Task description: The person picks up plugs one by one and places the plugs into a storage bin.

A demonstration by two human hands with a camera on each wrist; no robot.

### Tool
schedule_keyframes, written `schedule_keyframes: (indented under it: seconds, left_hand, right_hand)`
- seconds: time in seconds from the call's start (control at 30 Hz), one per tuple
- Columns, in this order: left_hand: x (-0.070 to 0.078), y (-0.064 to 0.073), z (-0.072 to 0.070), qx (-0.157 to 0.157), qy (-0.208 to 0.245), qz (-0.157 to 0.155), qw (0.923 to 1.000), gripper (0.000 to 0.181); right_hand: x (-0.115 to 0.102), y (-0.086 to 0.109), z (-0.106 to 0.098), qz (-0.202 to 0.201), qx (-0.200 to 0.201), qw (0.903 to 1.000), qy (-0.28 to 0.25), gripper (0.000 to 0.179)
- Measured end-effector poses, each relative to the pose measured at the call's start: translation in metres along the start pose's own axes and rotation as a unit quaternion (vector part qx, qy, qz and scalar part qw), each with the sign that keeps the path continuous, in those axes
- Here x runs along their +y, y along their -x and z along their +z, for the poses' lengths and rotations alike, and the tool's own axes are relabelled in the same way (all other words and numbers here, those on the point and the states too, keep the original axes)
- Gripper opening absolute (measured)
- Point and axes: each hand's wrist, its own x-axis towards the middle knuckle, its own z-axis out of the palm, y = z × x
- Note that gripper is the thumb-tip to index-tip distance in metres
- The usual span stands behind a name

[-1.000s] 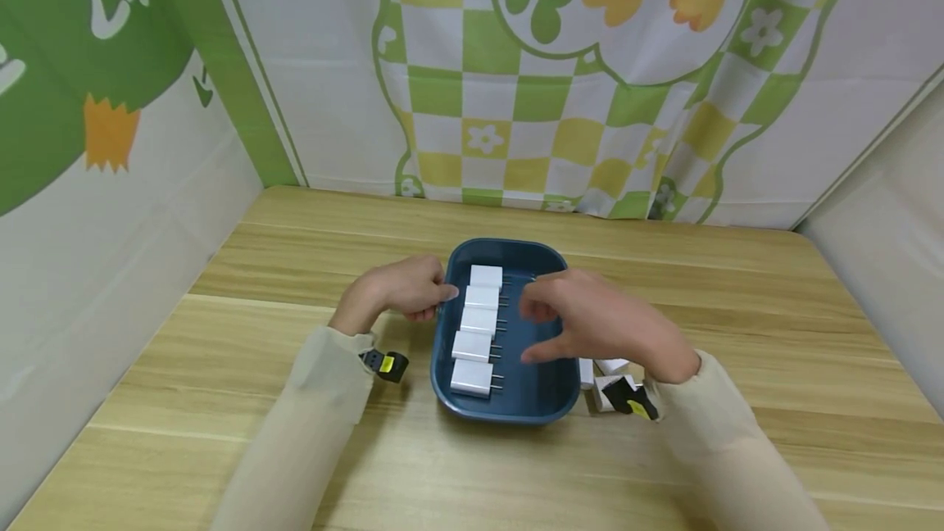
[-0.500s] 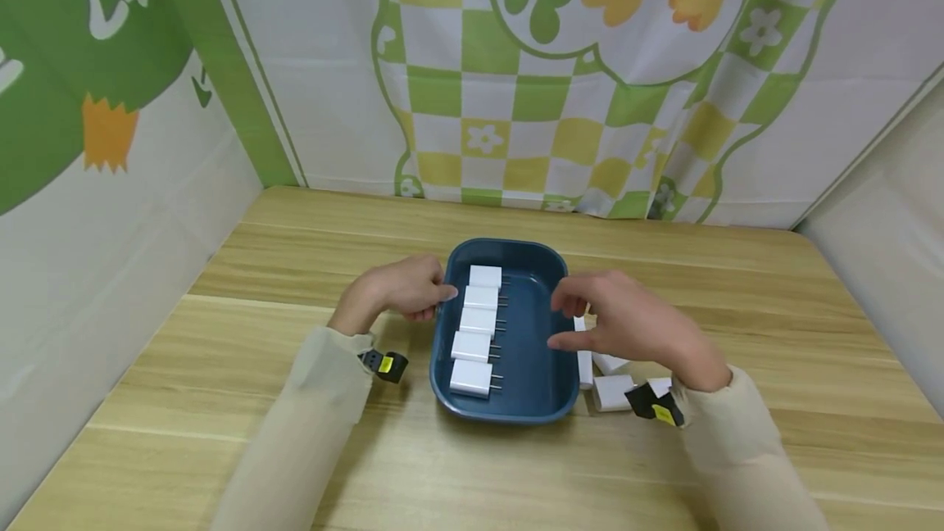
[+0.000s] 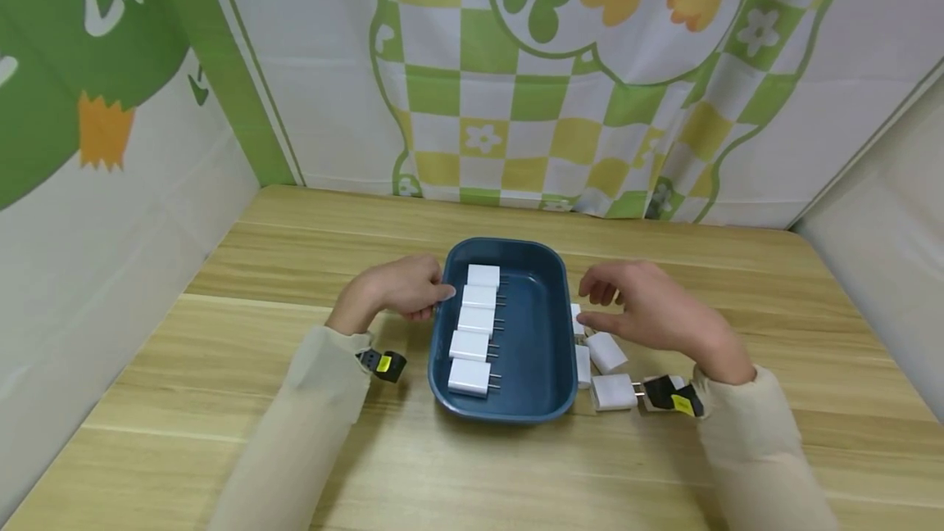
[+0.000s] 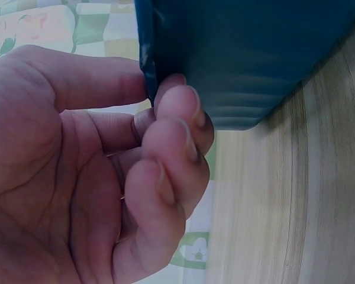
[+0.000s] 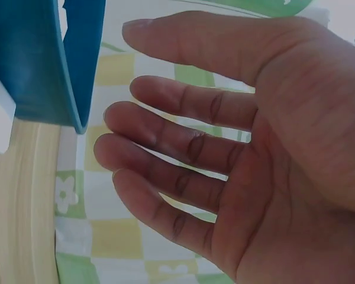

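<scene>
A dark blue rectangular tray (image 3: 538, 410) stands on the wooden table, with several white plug chargers (image 3: 469, 377) in a column along its left side, their metal prongs pointing right. My left hand (image 3: 401, 285) pinches the tray's left rim between thumb and curled fingers; the left wrist view shows the thumb on one side of the rim (image 4: 145, 53) and fingertips on the other. To the right of the tray, my right hand (image 3: 649, 306) hovers with relaxed, parted fingers and holds nothing. Beneath and in front of it lie several more white chargers (image 3: 614, 392).
The wooden table (image 3: 221, 400) reaches back to a green, yellow and white patterned curtain (image 3: 487, 97). White panels enclose the left and right sides. A black wrist camera (image 3: 387, 365) sits on the left wrist and another camera (image 3: 673, 394) on the right.
My right hand has moved right from above the tray to beside it, uncovering more of the loose chargers. My left hand and the tray have stayed in place.
</scene>
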Motion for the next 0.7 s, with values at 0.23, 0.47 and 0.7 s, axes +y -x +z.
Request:
schedule_keyframes:
  seconds: [0.23, 0.47, 0.7]
  left_hand:
    - [-0.001, 0.001, -0.001, 0.0, -0.005, 0.006, 1.0, 0.042]
    - [-0.001, 0.002, -0.003, 0.002, -0.01, 0.007, 0.9999, 0.042]
    - [-0.001, 0.002, -0.002, 0.0, -0.014, 0.007, 0.9999, 0.043]
  right_hand:
    - [0.008, 0.0, 0.001, 0.024, -0.016, 0.9995, 0.01, 0.02]
    - [0.02, -0.002, 0.005, 0.067, -0.061, 0.9957, 0.02, 0.029]
    - [0.03, -0.003, 0.012, 0.136, -0.13, 0.9821, 0.015, 0.042]
